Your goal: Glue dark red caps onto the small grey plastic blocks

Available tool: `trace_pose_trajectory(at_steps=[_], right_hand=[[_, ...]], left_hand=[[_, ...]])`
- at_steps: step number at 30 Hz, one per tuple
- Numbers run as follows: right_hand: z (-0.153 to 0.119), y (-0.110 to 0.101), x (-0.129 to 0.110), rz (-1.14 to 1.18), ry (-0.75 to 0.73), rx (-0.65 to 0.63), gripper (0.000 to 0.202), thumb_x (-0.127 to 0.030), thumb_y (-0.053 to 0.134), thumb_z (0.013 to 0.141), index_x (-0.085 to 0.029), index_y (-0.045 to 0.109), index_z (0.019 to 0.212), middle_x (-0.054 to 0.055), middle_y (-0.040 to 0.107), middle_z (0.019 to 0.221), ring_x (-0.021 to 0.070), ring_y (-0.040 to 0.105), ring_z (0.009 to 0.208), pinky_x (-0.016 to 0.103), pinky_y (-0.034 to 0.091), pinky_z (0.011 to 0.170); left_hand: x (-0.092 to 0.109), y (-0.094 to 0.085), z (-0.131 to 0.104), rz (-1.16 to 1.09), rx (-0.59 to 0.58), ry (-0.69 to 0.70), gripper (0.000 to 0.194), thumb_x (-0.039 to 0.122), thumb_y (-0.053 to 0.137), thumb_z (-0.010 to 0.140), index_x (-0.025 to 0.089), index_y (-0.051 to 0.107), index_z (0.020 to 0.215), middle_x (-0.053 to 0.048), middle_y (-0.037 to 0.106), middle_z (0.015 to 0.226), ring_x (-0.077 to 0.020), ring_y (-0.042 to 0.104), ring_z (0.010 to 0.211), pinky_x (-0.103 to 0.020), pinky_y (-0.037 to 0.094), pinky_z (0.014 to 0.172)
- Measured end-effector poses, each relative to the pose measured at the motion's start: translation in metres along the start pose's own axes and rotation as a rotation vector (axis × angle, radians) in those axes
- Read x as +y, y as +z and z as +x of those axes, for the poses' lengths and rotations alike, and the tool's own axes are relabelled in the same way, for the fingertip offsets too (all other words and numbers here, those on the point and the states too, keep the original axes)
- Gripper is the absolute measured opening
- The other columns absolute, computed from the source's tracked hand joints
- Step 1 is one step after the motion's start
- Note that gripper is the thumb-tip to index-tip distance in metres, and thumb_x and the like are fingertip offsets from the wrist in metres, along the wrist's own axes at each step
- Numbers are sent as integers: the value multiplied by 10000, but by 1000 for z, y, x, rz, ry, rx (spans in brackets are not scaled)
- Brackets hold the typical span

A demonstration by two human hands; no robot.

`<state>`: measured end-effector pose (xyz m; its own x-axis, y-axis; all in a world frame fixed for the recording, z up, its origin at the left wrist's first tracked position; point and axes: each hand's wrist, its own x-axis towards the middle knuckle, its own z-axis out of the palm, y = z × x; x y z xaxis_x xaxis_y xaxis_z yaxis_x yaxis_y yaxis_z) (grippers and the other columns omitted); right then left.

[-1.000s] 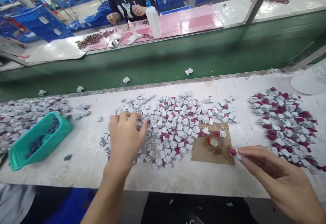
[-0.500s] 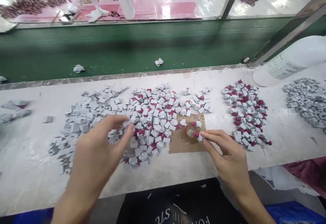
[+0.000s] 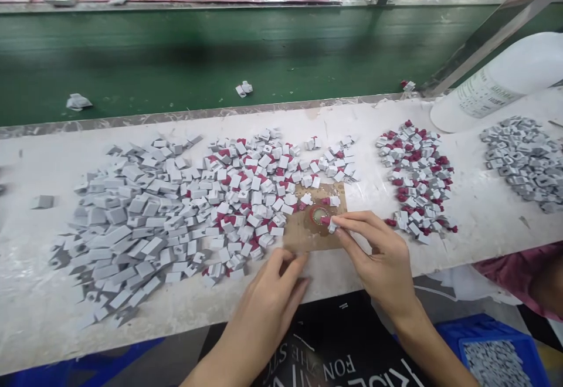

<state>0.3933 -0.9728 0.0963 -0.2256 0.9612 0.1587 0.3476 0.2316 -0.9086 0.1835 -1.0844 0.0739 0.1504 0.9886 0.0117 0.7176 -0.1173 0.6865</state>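
My right hand [image 3: 373, 252] pinches a small grey-and-maroon plastic piece [image 3: 332, 224] between thumb and fingertips. Its maroon end is over a small round pool of clear liquid with a red rim [image 3: 317, 216], on a brown cardboard square [image 3: 292, 239]. Whether it touches the liquid I cannot tell. My left hand [image 3: 275, 293] is closed at the table's front side, just below the cardboard, its fingers curled; anything in them is hidden. Left of the cardboard spreads a heap of grey block-like pieces [image 3: 145, 205], mixed with joined grey-and-maroon pieces [image 3: 250, 182] on its right side.
Right of the cardboard lies a pile of grey-and-maroon pieces [image 3: 416, 182], then a pile of grey parts [image 3: 525, 161]. A large white bottle [image 3: 492, 85] leans by a metal post [image 3: 479, 35]. Beyond the table runs a green belt [image 3: 176, 47]. A blue bin [image 3: 532, 352] stands below, right.
My left hand has moved right and toward me, from above the grey heap to below the cardboard. My right hand still holds its piece at the liquid. The view has tilted down.
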Motion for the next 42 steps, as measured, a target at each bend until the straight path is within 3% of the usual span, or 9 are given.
trace_pose_trajectory(at_steps=[2,5,9,15,19,27,34,39,42], right_hand=[[0,-1,1,69,60,13,262,-170,800,1069,-356,938,1190,34,863,1128,222,842,1054,351,710,899],[1,-5,5,236,167,21,211,-228,839,1061,-372,947,1172,26,858,1130,210,834,1070,321,700,887],[6,-10,6,524,319,-25,135,-343,906,1040,-398,952,1154,-1,882,1129,187,842,1079,289,689,941],[10,-11,-7,731,386,-69,124,-404,959,1001,-393,958,1125,-3,919,1157,225,864,1163,347,683,1066],[10,-8,-9,760,356,-76,126,-364,938,1021,-380,956,1144,4,905,1153,231,865,1153,369,691,1061],[7,-7,-6,710,299,-110,147,-303,912,1047,-377,957,1165,9,848,1112,174,832,1083,280,688,951],[15,-15,-6,604,262,-199,187,-233,912,1028,-368,966,1145,27,850,1067,174,818,1013,291,687,894],[26,-22,-6,623,260,-284,167,-252,903,1033,-374,966,1129,21,838,1040,170,809,977,292,669,835],[50,-28,-10,582,218,-346,156,-296,900,1040,-381,957,1159,23,862,1062,192,823,973,342,687,849]], left_hand=[[-1,-4,1,-53,-1,18,313,130,559,1170,220,654,1455,-104,710,1214,-231,830,979,-335,696,814],[-1,-9,5,-162,63,25,245,104,600,1162,234,729,1325,-84,719,1205,-200,832,1024,-289,691,859],[9,-20,26,-478,152,-50,223,107,771,1084,297,809,1197,-37,826,1219,-195,844,1156,-264,697,979],[27,-41,76,-875,260,-200,177,147,943,937,282,907,1045,-3,857,1078,-136,827,902,-179,695,787],[29,-42,94,-1050,191,-225,171,134,984,902,256,942,1013,-8,875,970,-133,836,843,-181,717,784],[25,-36,99,-1127,117,-252,180,202,1068,842,259,961,974,-22,886,970,-150,862,865,-196,742,817],[19,-40,102,-1031,41,-189,180,119,1025,839,270,955,907,-25,856,909,-150,810,845,-194,696,757],[21,-54,112,-969,-49,-207,125,192,1032,824,244,919,844,-28,818,868,-158,774,778,-224,675,684],[24,-73,131,-882,-133,-197,121,303,1015,870,255,912,911,-37,848,896,-192,815,781,-279,695,692]])
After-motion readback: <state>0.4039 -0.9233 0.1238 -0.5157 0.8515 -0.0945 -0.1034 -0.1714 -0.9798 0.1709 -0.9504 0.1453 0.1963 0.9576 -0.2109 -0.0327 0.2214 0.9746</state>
